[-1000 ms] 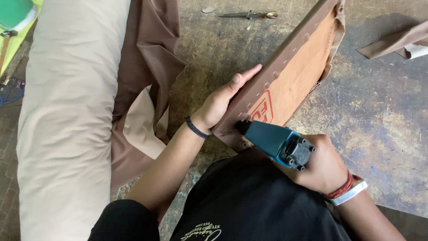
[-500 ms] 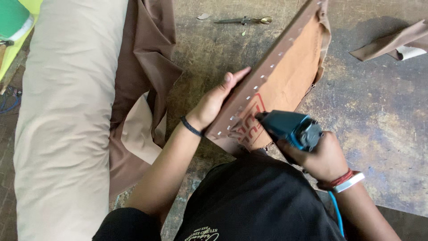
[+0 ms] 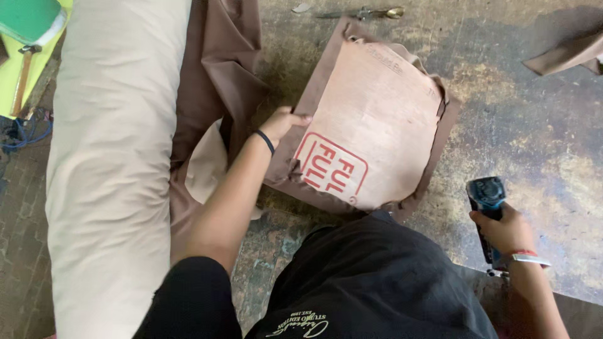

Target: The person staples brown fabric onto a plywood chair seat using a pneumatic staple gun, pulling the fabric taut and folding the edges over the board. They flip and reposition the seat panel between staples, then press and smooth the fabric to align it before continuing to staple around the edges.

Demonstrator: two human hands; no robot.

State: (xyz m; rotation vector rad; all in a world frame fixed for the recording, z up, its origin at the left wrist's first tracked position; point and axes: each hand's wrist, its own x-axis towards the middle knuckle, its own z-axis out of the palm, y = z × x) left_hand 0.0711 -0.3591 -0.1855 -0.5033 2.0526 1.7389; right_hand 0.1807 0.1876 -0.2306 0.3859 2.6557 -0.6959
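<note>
Panel: a flat board (image 3: 377, 119) faced with tan card bearing a red stamped mark, lying face-up on the worn floor (image 3: 534, 144) just in front of the person.
Fabric edge: brown cloth (image 3: 440, 150) is folded over the board's rim all round, puckered at the corners — it looks fastened down so the cover stays taut.
Left hand: the left hand (image 3: 282, 125) rests on the panel's near-left edge, fingers curled over the cloth fold, apparently pinning it flat; the arm reaches forward, a dark band at the wrist.
Right hand: the right hand (image 3: 505, 229) is closed around a teal staple gun (image 3: 485, 201), held off to the right, clear of the panel, nose pointing away; bangles sit at the wrist.
Left side: a long cream cushion (image 3: 113, 163) lies beside loose brown fabric (image 3: 220, 69).
Far edge: scissors (image 3: 367, 12) lie beyond the panel, apart from it.
</note>
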